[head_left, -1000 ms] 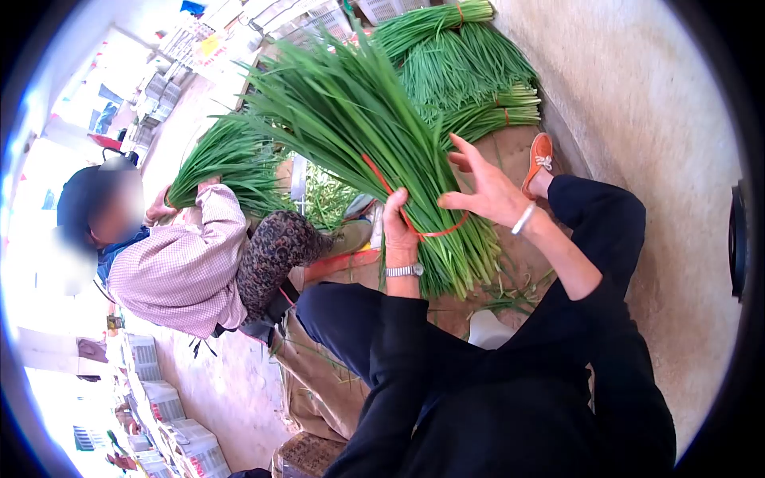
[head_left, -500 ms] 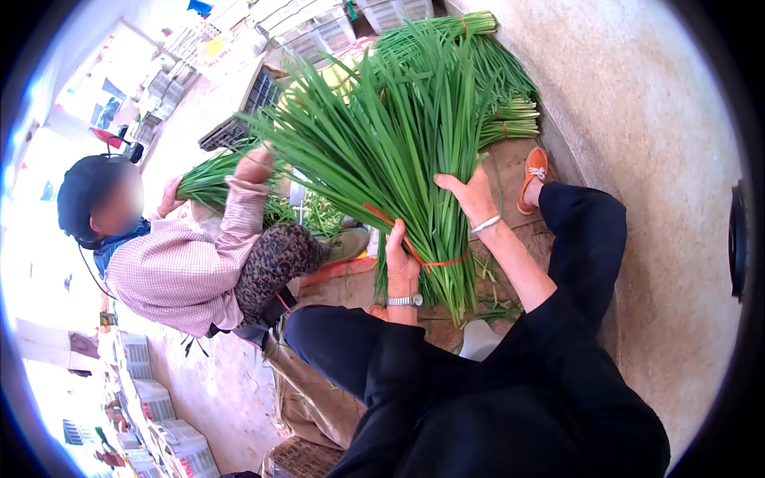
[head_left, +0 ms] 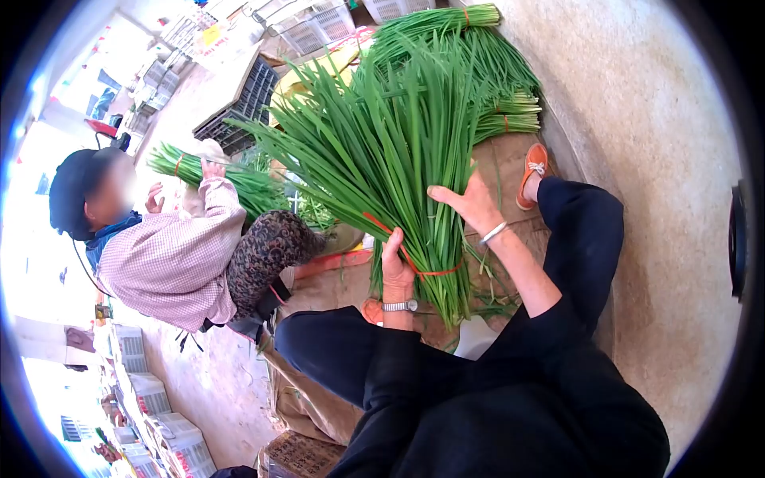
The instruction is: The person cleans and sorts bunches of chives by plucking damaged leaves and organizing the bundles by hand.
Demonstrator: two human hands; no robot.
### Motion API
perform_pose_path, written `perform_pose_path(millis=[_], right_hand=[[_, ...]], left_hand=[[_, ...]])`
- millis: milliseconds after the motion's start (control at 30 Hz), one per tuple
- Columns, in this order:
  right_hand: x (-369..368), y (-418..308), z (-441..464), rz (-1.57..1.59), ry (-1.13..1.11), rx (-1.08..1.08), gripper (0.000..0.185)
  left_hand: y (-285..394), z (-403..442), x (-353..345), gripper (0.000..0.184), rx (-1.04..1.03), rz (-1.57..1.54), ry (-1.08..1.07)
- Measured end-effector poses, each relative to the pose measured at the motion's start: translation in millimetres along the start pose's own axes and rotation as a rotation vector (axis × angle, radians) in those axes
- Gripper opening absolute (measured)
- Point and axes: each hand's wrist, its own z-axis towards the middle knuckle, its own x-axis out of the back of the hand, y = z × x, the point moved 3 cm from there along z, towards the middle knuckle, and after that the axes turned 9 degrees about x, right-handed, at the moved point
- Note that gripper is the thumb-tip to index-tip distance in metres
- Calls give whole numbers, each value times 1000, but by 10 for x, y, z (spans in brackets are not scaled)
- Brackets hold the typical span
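A large bunch of long green Chinese chives (head_left: 382,151) stands upright in front of me, its leaves fanning up and to the left. My left hand (head_left: 398,267), with a metal watch at the wrist, grips its lower left side, thumb in front and fingers hidden behind. Higher on the right side, my right hand (head_left: 474,209) holds the same bunch, its thumb lying across the leaves. An orange-red tie (head_left: 440,272) circles the stalks low down, and a stiff end of it sticks up beside my left thumb. The pale stalk ends point down between my knees.
Tied bunches of chives (head_left: 510,119) lie behind mine on brown sacking. To the left sits a co-worker (head_left: 167,271) with a banded bunch (head_left: 231,185). A dark crate (head_left: 243,103) and white baskets (head_left: 319,32) stand farther back. Along the right runs a wall (head_left: 629,199).
The co-worker's bunch now shows its banded stalk end, raised toward the upper left, and their near arm has drawn back. My hands keep their hold, with the bunch shifted only slightly.
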Motion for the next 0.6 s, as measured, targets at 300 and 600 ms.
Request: perform_pose_path(millis=[300,600], right_hand=[[324,-1017,177,-386,9,215,53],[-566,-814,33,-797,-435,225,49]], left_hand=[[8,-13,-24,45,86,-13,-14],[2,-40,-217,54,-41,148,-69]])
